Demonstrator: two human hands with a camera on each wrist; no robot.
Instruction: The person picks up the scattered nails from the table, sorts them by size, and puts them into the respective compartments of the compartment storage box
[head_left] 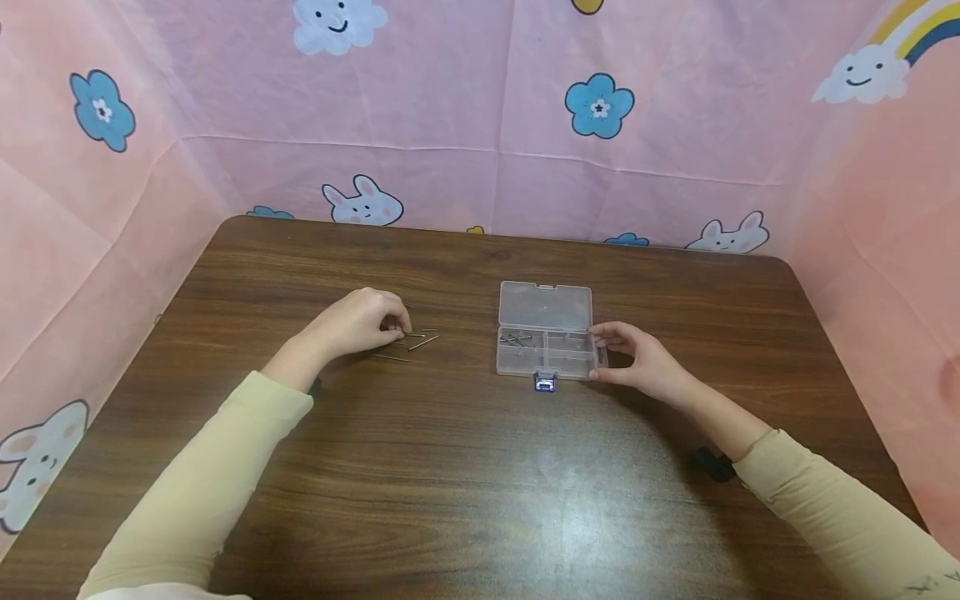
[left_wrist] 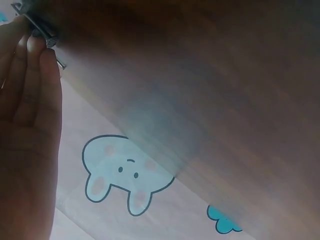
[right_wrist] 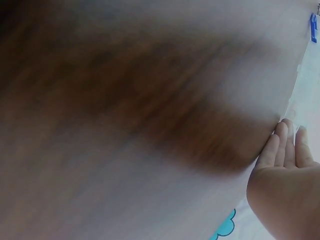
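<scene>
At the left, the left hand (head_left: 360,323) lies on the dark brown table (head_left: 450,500), which has a wood-grain surface with a soft shine. Its fingers are curled down onto a small group of nails (head_left: 417,340), and the left wrist view shows the fingertips (left_wrist: 44,47) pinching thin grey metal nails (left_wrist: 37,27) with flat heads. On the table near this hand I can count about four loose nails, long and thin; the exact number under the fingers I cannot tell.

To the right, near the middle of the table, stands one small box (head_left: 546,333) of clear plastic, rectangular, with rounded corners. Its lid is open and lies back flat toward the wall. Inside there are dividers that make about four compartments, and a few nails lie in the rear left one. One blue latch (head_left: 544,382) hangs at the front edge.

Further right, the right hand (head_left: 637,360) grasps the right end of the box, thumb at the front and fingers at the back. Both sleeves are a pale yellow soft fabric. The walls behind are pink cloth (head_left: 480,125) with printed rabbits, clouds and blue flowers.
</scene>
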